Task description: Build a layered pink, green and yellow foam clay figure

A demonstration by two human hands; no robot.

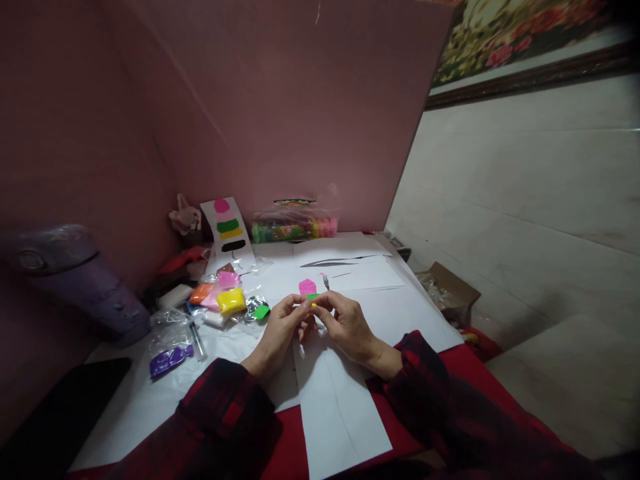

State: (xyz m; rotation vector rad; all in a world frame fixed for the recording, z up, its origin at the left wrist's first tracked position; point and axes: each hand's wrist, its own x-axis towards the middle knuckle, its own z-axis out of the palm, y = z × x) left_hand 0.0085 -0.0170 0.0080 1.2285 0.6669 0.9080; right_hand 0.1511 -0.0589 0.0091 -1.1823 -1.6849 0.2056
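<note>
A small bit of yellow modelling clay [314, 305] is pinched between the fingertips of my left hand [281, 328] and my right hand [350, 327], which meet over the white paper. Just beyond my fingers lies a textured pink clay shape [307, 287], with a strip of green clay [312, 295] along its near edge. My fingers partly hide the green. A small fork [326, 282] rests right of the pink shape, near some pink crumbs and a thin stick [342, 275]. Under my hands, a long sheet of white paper [340, 420] reaches over the table's front edge.
Left are clay packs, including a yellow pack [231, 302] and a purple pack [171, 361], plus a pen [197, 341] and a purple bottle [85, 287]. A sheet with colour swatches [244, 250] leans at the back, beside a bag of coloured tubes [295, 230]. A cardboard box [453, 290] stands right.
</note>
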